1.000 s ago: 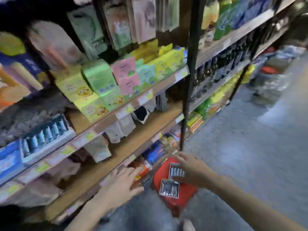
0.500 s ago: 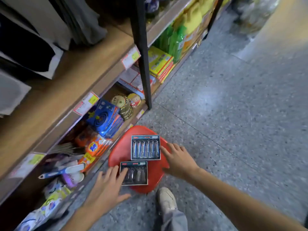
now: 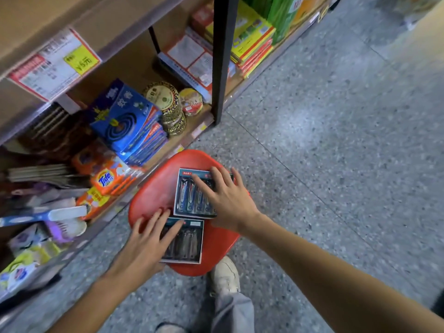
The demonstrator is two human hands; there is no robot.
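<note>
A red plastic stool (image 3: 153, 193) stands on the floor beside the bottom shelf. Two flat display boxes of nail clippers lie on its seat. The far box (image 3: 186, 195) holds blue-handled clippers, and my right hand (image 3: 224, 200) lies flat over its right half with fingers spread. The near box (image 3: 189, 243) holds darker clippers, and my left hand (image 3: 146, 246) rests with straight fingers on its left side and on the seat.
The bottom shelf on the left holds blue mosquito-coil boxes (image 3: 127, 121), Tide soap packs (image 3: 108, 181), round tins (image 3: 168, 104), brushes (image 3: 48, 215). A black shelf post (image 3: 222, 56) stands behind the stool. My shoe (image 3: 224, 275) is just below it. Speckled floor (image 3: 336, 140) spreads right.
The view has dropped from the upper shelves to the stool. My right hand slid from beside the far box onto it, and my left hand moved further over the near box.
</note>
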